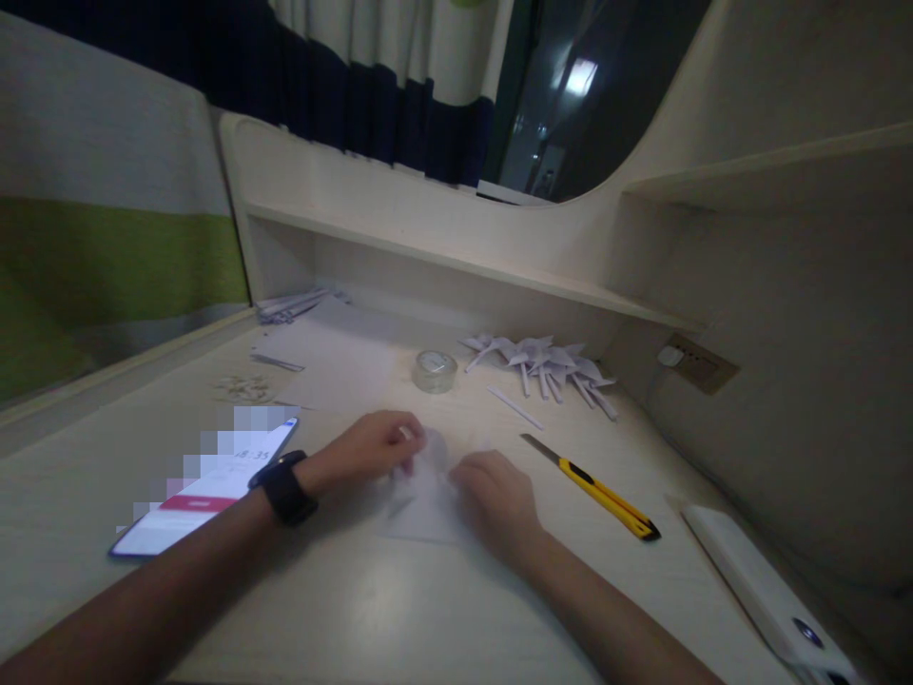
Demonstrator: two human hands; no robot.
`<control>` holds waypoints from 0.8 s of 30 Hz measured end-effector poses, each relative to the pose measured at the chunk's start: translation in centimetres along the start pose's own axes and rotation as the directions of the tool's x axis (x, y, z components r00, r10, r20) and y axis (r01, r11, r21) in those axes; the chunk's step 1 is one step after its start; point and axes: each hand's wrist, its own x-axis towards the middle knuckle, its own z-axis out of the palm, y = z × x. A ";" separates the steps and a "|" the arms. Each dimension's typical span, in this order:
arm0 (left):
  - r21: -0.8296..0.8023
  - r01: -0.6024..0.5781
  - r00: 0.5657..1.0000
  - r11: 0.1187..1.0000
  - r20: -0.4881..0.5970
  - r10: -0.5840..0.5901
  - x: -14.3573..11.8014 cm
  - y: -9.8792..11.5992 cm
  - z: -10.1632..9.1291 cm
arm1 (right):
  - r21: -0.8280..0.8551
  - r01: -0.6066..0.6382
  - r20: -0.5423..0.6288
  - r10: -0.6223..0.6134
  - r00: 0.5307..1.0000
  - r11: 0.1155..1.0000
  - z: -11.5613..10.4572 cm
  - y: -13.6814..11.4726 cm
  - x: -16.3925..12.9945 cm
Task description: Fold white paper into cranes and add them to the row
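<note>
Left hand and right hand are partly covering blurred paper
Blur is hiding the contact; I cannot tell whether either is grasping it.

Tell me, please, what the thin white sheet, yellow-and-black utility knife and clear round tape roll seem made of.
White sheet: probably matte paper, since it bends and shows no shine.
Utility knife: handle likely smooth plastic, from its bold yellow; thin grey blade probably metal.
Tape roll: likely glossy plastic, see-through with pale highlights.
</note>
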 end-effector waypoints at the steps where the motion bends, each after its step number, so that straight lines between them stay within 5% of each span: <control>1: 0.077 0.043 0.995 0.996 -0.088 -0.036 0.0 -0.2 -0.5 | 0.003 -0.004 -0.005 0.004 1.000 1.000 0.0 0.0 0.0; 4: 0.303 0.187 0.957 0.934 -0.270 -0.104 0.0 -1.2 -1.7 | 0.005 -0.012 -0.011 0.012 1.000 1.000 -0.1 0.0 0.0; 7: 0.356 0.197 0.974 0.914 -0.173 -0.142 0.1 -2.2 -2.1 | 0.011 -0.023 -0.015 0.023 1.000 1.000 0.0 0.0 -0.1; 16: -0.130 0.200 0.974 0.971 -0.080 -0.211 0.2 -2.3 0.5 | -0.002 -0.136 -0.051 0.136 0.989 0.991 0.3 -0.1 -0.2; 19: 0.066 0.078 0.983 0.995 -0.174 -0.065 0.3 -1.9 0.6 | -0.012 -0.148 -0.063 0.147 0.987 0.989 0.2 -0.1 -0.2; 21: 0.232 -0.031 0.990 0.972 -0.128 0.062 0.4 -1.9 0.5 | -0.017 -0.144 -0.054 0.143 0.988 0.989 0.1 -0.2 -0.3; 24: 0.418 -0.026 0.992 0.908 -0.103 0.076 0.2 -2.1 0.8 | -0.033 -0.153 -0.016 0.152 0.988 0.988 0.1 -0.3 -0.3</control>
